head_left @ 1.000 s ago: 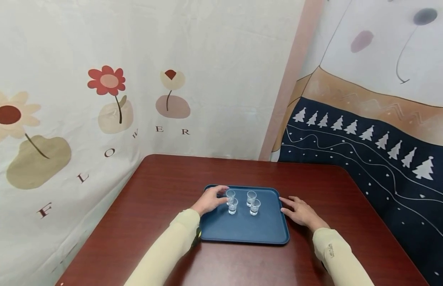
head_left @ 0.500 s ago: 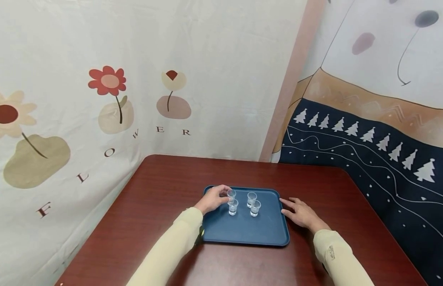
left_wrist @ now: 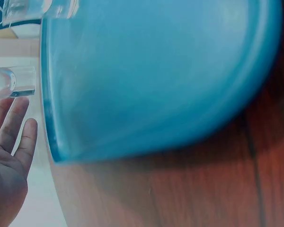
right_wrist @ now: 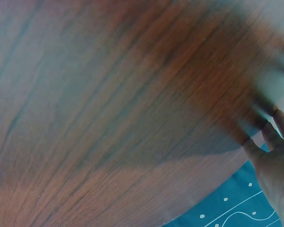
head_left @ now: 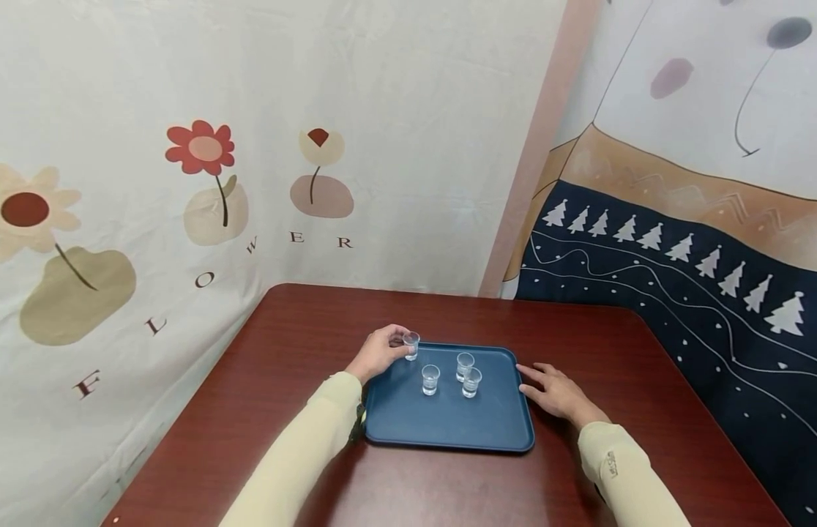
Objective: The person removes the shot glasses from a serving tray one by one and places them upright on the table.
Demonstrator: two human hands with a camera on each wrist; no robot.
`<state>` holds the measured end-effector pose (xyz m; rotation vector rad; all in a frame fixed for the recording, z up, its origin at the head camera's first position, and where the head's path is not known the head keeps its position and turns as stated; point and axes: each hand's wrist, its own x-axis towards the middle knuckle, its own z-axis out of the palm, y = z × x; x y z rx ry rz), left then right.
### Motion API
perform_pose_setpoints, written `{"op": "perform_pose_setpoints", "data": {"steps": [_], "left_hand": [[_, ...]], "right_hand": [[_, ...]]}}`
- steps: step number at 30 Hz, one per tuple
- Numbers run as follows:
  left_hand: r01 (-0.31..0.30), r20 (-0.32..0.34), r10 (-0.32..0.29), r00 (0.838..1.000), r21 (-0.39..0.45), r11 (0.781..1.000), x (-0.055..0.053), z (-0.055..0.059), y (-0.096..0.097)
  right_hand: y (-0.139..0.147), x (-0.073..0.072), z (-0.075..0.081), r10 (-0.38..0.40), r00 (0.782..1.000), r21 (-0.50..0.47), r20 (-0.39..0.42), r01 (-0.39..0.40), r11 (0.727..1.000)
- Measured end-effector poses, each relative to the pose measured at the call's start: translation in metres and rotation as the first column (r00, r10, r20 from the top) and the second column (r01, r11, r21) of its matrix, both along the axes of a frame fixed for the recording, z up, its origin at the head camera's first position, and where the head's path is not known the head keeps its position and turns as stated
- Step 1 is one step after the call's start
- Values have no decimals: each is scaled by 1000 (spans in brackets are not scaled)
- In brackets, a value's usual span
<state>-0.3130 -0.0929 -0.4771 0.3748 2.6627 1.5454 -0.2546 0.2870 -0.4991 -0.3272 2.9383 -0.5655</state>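
My left hand (head_left: 377, 354) pinches a small clear shot glass (head_left: 411, 347) between thumb and fingers, over the back left part of the blue tray (head_left: 448, 432). In the left wrist view, that glass (left_wrist: 23, 81) stands apart from the tray's inner surface, so it is raised. Two more shot glasses (head_left: 471, 382) (head_left: 465, 366) stand upright close together right of the tray's middle, and another shot glass (head_left: 430, 380) stands alone left of them. With fingers spread, my right hand (head_left: 558, 393) rests on the table, fingertips at the tray's right rim.
The dark red wooden table (head_left: 316, 322) surrounds the tray, with its rounded back corners in view. Behind it hangs a pale cloth (head_left: 408, 110) with printed flowers and letters. A dark blue printed cloth (head_left: 646, 278) covers the right side.
My left hand has closed on the back left shot glass and carried it up and to the left, away from the other glasses. The right hand stays put.
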Motion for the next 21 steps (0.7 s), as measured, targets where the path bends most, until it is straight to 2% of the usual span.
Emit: {"op": "perform_pose_setpoints", "data": {"steps": [6, 14, 21], "left_hand": [[-75, -16, 75, 997, 22, 997, -8, 6, -15], [-160, -19, 161, 987, 64, 985, -23, 11, -45], [-257, -6, 258, 966, 65, 964, -30, 5, -71]], "right_hand": [[3, -1, -2, -6, 1000, 0, -1, 6, 1000], [3, -2, -1, -19, 1000, 2, 8, 19, 1000], [2, -2, -2, -20, 1000, 5, 15, 19, 1000]]}}
